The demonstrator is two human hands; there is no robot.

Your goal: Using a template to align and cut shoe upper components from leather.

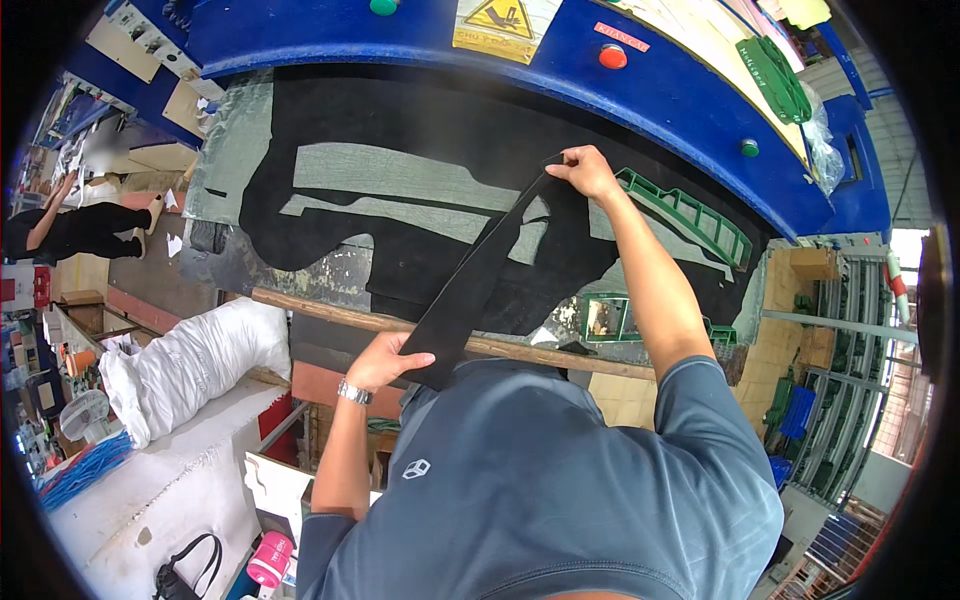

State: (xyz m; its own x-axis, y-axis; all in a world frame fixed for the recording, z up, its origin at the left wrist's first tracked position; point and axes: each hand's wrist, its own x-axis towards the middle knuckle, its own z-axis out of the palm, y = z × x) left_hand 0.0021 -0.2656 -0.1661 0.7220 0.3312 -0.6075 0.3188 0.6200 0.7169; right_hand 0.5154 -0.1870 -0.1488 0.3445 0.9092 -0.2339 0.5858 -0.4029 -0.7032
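Note:
A long, tapering strip of black sheet material (462, 300) is stretched slantwise between my hands. My left hand (380, 360), with a metal watch at the wrist, pinches its near, wider end close to my body. At the far, narrow end, my right hand (586, 172) grips it between thumb and fingers. Below the strip lies a large black sheet (290, 232) with long cut-out openings that show the grey-green board (390, 172) underneath. A green cutting die (700, 222) rests on the sheet just right of my right hand. Another green die (605, 318) is partly hidden by my right forearm.
A blue press beam (400, 45) with green and red buttons spans the far side. A wooden rail (350, 315) edges the bed near me. A stuffed white sack (195, 365) lies at left; a co-worker (85, 225) is beyond. Shelves (850, 350) of green dies stand right.

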